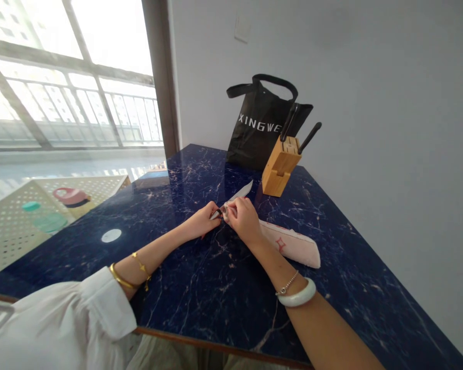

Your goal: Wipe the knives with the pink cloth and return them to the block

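Note:
My left hand [206,220] is closed around the handle of a knife [242,192]. The pale blade points away and to the right, above the dark blue table [212,288]. Close beside it, my right hand [242,216] is pinched near the base of the blade. Its fingertips hide whatever they hold. A pale pink soft case or folded cloth [295,245] with a red star outline lies to the right, partly behind my right wrist. Past the blade's tip stands a wooden knife block [280,169] with two black-handled tools in it.
A black tote bag [250,133] stands behind the block, near the wall. To the left lies a white round disc [111,236] on the table. Beyond the table's left edge is a cream perforated basket [7,226] with a pink-lidded container [72,198].

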The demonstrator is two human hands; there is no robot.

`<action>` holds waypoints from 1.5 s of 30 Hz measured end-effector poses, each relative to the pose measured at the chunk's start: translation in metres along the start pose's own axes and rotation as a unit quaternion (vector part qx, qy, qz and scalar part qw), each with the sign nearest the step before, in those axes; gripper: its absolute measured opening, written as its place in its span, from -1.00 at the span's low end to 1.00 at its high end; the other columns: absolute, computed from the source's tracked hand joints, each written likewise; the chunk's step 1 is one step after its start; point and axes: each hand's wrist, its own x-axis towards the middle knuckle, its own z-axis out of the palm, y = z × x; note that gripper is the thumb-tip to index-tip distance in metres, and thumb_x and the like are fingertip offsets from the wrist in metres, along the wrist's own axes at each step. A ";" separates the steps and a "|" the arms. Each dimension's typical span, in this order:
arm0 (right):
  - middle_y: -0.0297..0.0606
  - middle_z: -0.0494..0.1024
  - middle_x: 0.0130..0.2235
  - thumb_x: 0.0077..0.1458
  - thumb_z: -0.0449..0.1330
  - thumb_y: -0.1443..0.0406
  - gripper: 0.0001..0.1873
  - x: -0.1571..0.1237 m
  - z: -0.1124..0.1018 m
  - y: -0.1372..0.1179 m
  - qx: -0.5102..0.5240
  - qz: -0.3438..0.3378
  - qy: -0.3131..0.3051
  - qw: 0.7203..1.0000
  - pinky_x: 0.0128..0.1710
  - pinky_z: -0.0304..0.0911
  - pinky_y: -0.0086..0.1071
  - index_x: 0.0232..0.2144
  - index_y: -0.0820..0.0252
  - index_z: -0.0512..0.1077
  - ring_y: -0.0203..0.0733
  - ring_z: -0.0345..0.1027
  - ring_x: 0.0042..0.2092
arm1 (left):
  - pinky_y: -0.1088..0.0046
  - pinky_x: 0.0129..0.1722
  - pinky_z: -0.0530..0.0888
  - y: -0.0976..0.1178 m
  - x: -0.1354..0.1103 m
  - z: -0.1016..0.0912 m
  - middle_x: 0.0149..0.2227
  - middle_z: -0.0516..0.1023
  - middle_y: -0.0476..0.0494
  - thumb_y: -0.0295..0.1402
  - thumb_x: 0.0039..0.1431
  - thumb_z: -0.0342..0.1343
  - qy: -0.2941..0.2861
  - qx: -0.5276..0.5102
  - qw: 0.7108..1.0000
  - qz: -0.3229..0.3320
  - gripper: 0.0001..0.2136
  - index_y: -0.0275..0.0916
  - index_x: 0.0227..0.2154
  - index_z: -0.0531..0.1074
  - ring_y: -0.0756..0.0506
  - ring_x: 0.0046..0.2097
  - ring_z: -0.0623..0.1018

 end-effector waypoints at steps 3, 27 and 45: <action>-0.22 0.37 -0.36 0.07 0.00 0.40 -0.93 -0.001 0.001 -0.004 -0.003 -0.043 -0.018 0.999 -0.15 0.13 -0.30 -0.43 0.20 0.26 -0.14 0.18 -0.22 | 0.63 -0.83 0.14 0.001 -0.001 0.000 -0.61 0.26 0.15 -0.37 -0.01 0.00 0.006 0.001 1.000 0.003 -0.85 -0.21 -0.39 0.13 0.10 -0.75 0.24; -0.24 0.39 -0.37 0.05 0.03 0.38 -0.95 0.007 -0.011 0.027 -0.057 0.062 0.092 0.992 -0.23 0.11 -0.34 -0.43 0.21 0.28 -0.16 0.22 -0.25 | 0.61 -0.66 0.09 0.021 -0.013 -0.005 -0.63 0.19 0.18 -0.42 -0.03 -0.01 -0.004 0.029 1.000 -0.010 -0.85 -0.22 -0.38 0.14 0.10 -0.65 0.18; -0.15 0.37 -0.27 -0.03 0.03 0.50 -0.83 0.001 -0.003 0.012 0.068 0.015 0.056 0.996 -0.10 0.16 -0.27 -0.33 0.26 0.29 -0.13 0.17 -0.17 | 0.57 -0.57 0.17 0.011 -0.012 0.001 -0.58 0.24 0.13 -0.41 -0.05 -0.01 0.021 0.017 1.000 0.003 -0.84 -0.23 -0.34 0.20 0.05 -0.56 0.25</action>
